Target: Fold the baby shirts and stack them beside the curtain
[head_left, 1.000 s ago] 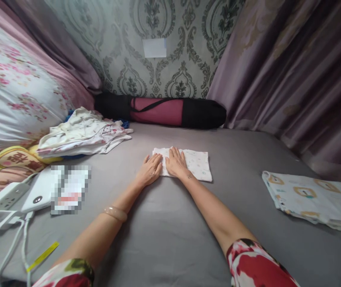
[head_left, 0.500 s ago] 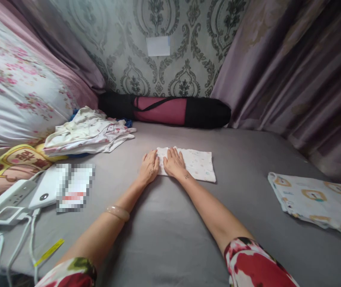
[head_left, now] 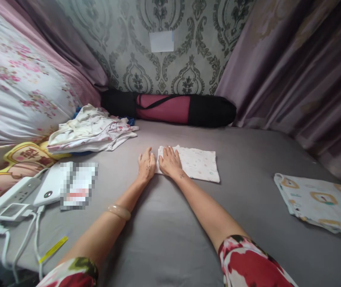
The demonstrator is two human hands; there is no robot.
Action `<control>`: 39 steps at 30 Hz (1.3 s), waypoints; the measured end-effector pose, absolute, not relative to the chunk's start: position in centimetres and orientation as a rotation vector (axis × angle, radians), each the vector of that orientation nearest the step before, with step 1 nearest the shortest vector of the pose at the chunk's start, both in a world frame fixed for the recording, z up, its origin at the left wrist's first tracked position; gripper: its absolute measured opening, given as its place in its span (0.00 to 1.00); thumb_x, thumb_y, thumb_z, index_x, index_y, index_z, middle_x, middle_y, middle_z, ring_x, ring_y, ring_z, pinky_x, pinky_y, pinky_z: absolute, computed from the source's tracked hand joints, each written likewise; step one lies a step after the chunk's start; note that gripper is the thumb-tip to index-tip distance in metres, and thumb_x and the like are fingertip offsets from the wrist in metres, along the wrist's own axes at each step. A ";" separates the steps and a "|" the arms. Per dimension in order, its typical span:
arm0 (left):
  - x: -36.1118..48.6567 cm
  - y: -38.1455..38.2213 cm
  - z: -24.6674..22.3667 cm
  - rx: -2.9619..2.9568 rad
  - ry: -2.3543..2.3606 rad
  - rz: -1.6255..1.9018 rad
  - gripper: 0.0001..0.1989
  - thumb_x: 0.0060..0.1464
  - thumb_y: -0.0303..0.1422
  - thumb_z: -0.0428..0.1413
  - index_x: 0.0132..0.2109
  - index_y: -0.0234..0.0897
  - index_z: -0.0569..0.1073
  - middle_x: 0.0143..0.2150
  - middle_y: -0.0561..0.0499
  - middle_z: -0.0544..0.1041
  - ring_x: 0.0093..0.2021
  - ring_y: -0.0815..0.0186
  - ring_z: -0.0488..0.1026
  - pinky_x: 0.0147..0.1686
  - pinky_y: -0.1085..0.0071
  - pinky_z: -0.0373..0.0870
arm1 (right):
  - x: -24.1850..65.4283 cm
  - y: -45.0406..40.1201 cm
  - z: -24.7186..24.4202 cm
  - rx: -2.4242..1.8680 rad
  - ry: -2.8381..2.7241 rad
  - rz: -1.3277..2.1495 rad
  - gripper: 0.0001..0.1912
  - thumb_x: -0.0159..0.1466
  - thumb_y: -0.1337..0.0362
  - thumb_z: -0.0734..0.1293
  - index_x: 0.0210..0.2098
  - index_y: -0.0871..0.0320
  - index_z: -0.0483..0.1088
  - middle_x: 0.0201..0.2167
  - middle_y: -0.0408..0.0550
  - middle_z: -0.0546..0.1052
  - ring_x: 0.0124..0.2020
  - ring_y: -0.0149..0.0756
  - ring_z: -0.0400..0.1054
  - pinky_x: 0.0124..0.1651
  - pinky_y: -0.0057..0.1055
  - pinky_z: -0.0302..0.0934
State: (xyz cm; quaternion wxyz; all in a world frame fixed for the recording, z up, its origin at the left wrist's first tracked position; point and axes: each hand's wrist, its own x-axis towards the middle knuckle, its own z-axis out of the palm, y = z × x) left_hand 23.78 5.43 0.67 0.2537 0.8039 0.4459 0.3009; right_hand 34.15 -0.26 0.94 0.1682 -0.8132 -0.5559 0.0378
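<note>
A small white cloth point(head_left: 198, 162) with a faint coloured print lies folded into a flat rectangle on the grey sheet point(head_left: 164, 223). My right hand point(head_left: 170, 161) rests flat on its left part, fingers stretched out and pointing away from me. Just beyond the cloth's left edge is my left hand point(head_left: 147, 164), its fingers extended and turned partly on its side, holding nothing. Whether its fingertips touch the cloth's edge I cannot tell. A pale bangle point(head_left: 119, 212) circles my left forearm.
Crumpled printed clothes point(head_left: 93, 133) lie piled at the back left. A power strip point(head_left: 12, 201), a white power bank point(head_left: 52, 187) and cables are at the left. Folded printed fabric point(head_left: 320, 203) lies at the right. A black and maroon bag point(head_left: 167, 109) lies along the wall.
My left hand has shifted slightly left, off the cloth's edge, and tilted onto its side. My right hand has slid a little left over the cloth. The view has turned slightly.
</note>
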 end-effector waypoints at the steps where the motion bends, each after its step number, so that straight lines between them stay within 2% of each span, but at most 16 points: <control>1: 23.7 5.5 0.7 2.175 1.208 0.811 0.25 0.62 0.33 0.36 0.62 0.33 0.63 0.63 0.39 0.68 0.65 0.60 0.62 0.67 0.52 0.47 | 34.2 -0.2 1.0 -2.314 -1.581 0.108 0.30 0.70 0.59 0.51 0.67 0.71 0.52 0.69 0.59 0.53 0.70 0.45 0.41 0.69 0.43 0.31; 5: 23.6 5.6 0.8 2.168 1.196 0.803 0.25 0.62 0.33 0.36 0.61 0.31 0.63 0.63 0.38 0.68 0.65 0.59 0.62 0.67 0.53 0.48 | 34.0 0.1 1.5 -2.334 -1.581 0.142 0.31 0.70 0.60 0.50 0.67 0.73 0.52 0.69 0.61 0.53 0.70 0.47 0.41 0.69 0.46 0.32; 12: 23.4 5.8 0.7 2.134 1.185 0.844 0.24 0.64 0.35 0.35 0.61 0.34 0.64 0.61 0.41 0.70 0.63 0.60 0.64 0.65 0.56 0.55 | 32.2 0.5 1.9 -2.305 -1.704 0.147 0.31 0.71 0.58 0.47 0.67 0.72 0.51 0.70 0.60 0.49 0.71 0.44 0.37 0.69 0.45 0.29; 16: 23.5 5.7 1.0 2.143 1.200 0.802 0.25 0.64 0.36 0.34 0.61 0.31 0.64 0.61 0.40 0.70 0.63 0.60 0.64 0.65 0.58 0.55 | 31.8 0.4 1.5 -2.312 -1.704 0.138 0.30 0.71 0.59 0.48 0.68 0.70 0.51 0.70 0.59 0.49 0.71 0.43 0.38 0.69 0.45 0.29; 20: 23.5 5.8 1.0 2.137 1.178 0.812 0.25 0.64 0.37 0.35 0.60 0.33 0.65 0.61 0.40 0.70 0.63 0.59 0.64 0.65 0.57 0.55 | 32.2 0.4 1.7 -2.234 -1.681 0.223 0.30 0.72 0.59 0.48 0.67 0.70 0.52 0.70 0.58 0.49 0.71 0.43 0.38 0.70 0.45 0.29; 25: 23.3 6.2 0.4 2.190 1.158 0.792 0.23 0.64 0.39 0.37 0.59 0.34 0.65 0.60 0.40 0.71 0.62 0.58 0.66 0.63 0.56 0.58 | 35.7 -1.1 2.8 -2.133 -1.588 0.311 0.28 0.71 0.60 0.50 0.67 0.66 0.54 0.69 0.55 0.54 0.69 0.38 0.45 0.69 0.36 0.39; 29: 23.6 6.6 0.1 2.265 1.200 0.677 0.23 0.63 0.40 0.41 0.59 0.34 0.65 0.60 0.39 0.71 0.62 0.57 0.66 0.62 0.58 0.59 | 41.0 -4.8 3.7 -2.273 -1.429 0.158 0.25 0.70 0.64 0.54 0.65 0.64 0.57 0.67 0.55 0.57 0.68 0.38 0.47 0.68 0.40 0.39; 34: 25.6 7.6 1.5 2.406 1.211 0.473 0.22 0.61 0.39 0.44 0.57 0.35 0.67 0.57 0.38 0.73 0.59 0.55 0.68 0.59 0.57 0.61 | 46.5 -9.0 3.6 -2.517 -1.168 0.069 0.24 0.70 0.66 0.52 0.63 0.63 0.60 0.65 0.57 0.61 0.66 0.42 0.51 0.66 0.46 0.42; 39: 28.6 9.2 3.9 2.584 1.020 0.203 0.21 0.58 0.39 0.47 0.54 0.35 0.70 0.52 0.41 0.76 0.50 0.57 0.73 0.51 0.64 0.67 | 48.3 -10.2 3.0 -2.622 -1.139 0.081 0.20 0.70 0.66 0.53 0.56 0.61 0.68 0.58 0.58 0.69 0.59 0.44 0.61 0.60 0.40 0.51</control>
